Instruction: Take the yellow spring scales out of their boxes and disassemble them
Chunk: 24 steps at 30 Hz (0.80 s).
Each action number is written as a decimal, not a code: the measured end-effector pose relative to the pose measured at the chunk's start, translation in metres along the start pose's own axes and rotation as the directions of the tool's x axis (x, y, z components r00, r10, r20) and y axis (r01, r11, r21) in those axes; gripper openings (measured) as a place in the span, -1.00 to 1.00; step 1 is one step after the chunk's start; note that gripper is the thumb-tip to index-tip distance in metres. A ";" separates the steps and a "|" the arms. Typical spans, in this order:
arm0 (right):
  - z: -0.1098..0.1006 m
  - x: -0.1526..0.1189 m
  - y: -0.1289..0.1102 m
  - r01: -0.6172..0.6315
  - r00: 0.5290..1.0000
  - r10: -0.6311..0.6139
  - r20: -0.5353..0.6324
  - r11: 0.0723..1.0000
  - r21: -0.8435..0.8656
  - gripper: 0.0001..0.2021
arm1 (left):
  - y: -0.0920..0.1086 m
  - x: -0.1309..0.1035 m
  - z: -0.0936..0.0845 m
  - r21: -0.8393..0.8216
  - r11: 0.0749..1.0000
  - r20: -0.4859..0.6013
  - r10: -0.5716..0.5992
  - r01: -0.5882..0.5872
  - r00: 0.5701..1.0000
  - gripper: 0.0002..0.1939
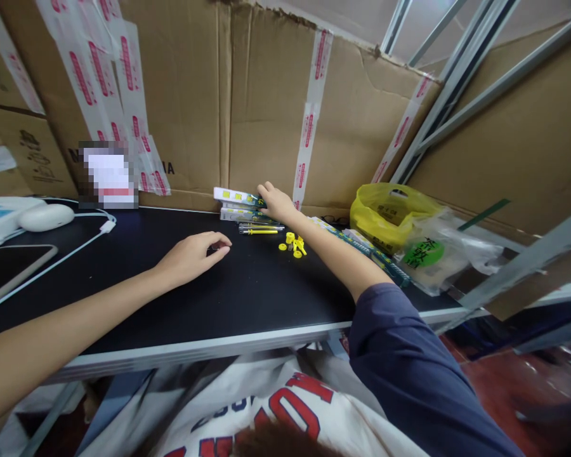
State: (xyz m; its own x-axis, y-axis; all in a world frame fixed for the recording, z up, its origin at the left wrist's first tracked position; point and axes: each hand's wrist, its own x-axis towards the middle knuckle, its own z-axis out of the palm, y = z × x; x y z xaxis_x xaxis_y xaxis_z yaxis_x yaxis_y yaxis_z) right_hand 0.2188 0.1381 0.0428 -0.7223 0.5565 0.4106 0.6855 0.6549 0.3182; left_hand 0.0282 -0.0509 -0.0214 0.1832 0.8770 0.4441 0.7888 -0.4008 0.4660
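With fingers of the right hand (276,202) clasped around one end of the top box (235,197), above the lower box (235,214), behind slim rods (262,231) and yellow parts (295,244); with those of the left hand (190,256) loosely curled, apparently empty; seemingly adjusting the stack; needing steady fingers and a level wrist to avoid jostling it.

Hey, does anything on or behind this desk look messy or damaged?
Behind the desk, the cardboard has a ragged, torn-looking top edge. Small yellow parts also look untidy, lying loose in a jumble beside the thin rods.
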 end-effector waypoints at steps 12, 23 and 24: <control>-0.060 -0.077 -0.108 0.090 0.995 -0.082 -0.054 0.983 0.160 -0.54 | 0.009 0.007 0.000 -0.853 0.522 -0.158 -0.312 0.030 0.937 -0.57; -0.064 -0.098 -0.124 0.164 0.985 -0.168 -0.036 0.860 0.483 -0.26 | 0.017 0.010 -0.005 -0.883 0.465 -0.170 -0.447 0.066 0.878 -0.70; -0.067 -0.102 -0.123 0.210 0.975 -0.217 -0.047 0.835 0.509 -0.31 | 0.018 0.010 -0.007 -0.876 0.477 -0.191 -0.469 0.066 0.863 -0.70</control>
State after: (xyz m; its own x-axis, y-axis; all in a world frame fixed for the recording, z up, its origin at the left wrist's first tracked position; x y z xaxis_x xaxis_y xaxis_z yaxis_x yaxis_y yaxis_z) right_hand 0.2139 -0.0335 0.0192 -0.8485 0.3768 0.3715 0.3740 0.9237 -0.0826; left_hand 0.0402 -0.0513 -0.0032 -0.3236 0.8938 0.3105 -0.1260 -0.3659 0.9221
